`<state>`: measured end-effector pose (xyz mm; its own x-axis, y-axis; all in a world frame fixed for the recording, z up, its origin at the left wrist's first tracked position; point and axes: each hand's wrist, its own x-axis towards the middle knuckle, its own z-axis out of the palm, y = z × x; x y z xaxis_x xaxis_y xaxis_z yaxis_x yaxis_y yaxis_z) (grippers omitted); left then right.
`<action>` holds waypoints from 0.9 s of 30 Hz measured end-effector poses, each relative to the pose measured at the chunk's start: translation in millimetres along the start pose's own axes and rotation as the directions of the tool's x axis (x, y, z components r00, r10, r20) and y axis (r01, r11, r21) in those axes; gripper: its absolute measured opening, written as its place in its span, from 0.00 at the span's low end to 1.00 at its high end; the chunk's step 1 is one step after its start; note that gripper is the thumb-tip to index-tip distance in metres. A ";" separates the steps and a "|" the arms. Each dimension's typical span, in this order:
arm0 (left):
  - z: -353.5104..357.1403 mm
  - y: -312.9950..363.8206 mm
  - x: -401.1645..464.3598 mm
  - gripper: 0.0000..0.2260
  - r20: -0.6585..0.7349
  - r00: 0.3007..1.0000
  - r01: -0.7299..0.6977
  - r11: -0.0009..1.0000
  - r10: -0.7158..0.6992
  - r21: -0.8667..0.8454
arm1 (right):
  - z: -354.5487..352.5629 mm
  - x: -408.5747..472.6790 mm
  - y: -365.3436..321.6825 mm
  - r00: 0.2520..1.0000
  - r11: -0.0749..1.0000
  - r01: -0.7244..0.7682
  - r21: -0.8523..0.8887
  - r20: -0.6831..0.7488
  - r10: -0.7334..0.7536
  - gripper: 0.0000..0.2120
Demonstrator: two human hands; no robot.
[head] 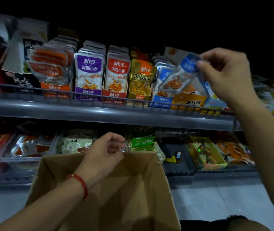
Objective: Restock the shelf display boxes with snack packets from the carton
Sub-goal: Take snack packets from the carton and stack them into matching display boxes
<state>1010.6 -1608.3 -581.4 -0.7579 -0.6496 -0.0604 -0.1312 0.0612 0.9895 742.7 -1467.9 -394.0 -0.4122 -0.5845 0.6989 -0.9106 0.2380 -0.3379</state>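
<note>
The right hand (224, 72) is up at the top shelf (99, 112), pinching a blue packet (179, 75) by its upper edge between thumb and curled fingertips. The packet hangs tilted, its lower end swinging left, just in front of the blue display box (162, 100) and the row of blue packets standing in it. It is not in the box; it sits above and a little right of it.

The left hand (104, 154) is lower, over the back rim of the carton (132, 189). Its fingers are curled in close, thumb near the fingertips, a narrow grip. Something small and shiny shows at the fingertips, but I cannot tell whether the hand holds it or whether it lies on the shelf behind. A red cord (81, 184) circles that wrist.

The carton stands open below the shelves, and the part of its inside that shows is bare cardboard.

Along the top shelf, left of the blue box, stand a gold box (139, 97), a red box (114, 95), a purple box (87, 94) and an orange box (55, 89), each packed with upright packets.
</note>
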 end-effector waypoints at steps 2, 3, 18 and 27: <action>-2.3 -1.1 1.2 0.16 -0.005 1.000 -0.002 1.000 0.002 0.010 | 0.2 17.4 2.8 0.999 0.997 0.032 -0.077 -0.021 -0.033 0.09; -3.3 -1.5 1.7 0.17 -0.010 1.000 -0.002 1.000 0.002 0.014 | 2.7 23.1 2.8 0.999 0.994 0.038 -0.103 -0.018 -0.040 0.09; -9.1 -7.9 7.4 0.17 -0.029 1.000 -0.006 1.000 0.006 0.012 | 52.6 30.6 11.1 0.973 0.954 0.049 -0.297 0.232 0.022 0.12; -9.4 -8.8 8.6 0.17 -0.022 1.000 -0.003 1.000 0.004 0.026 | 68.3 30.2 18.9 0.996 0.925 0.085 -0.371 0.068 -0.064 0.09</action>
<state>1011.2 -1621.5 -589.4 -0.7441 -0.6659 -0.0537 -0.1453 0.0827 0.9859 715.1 -1534.1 -422.3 -0.3498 -0.6503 0.6744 -0.8888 0.4579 -0.0194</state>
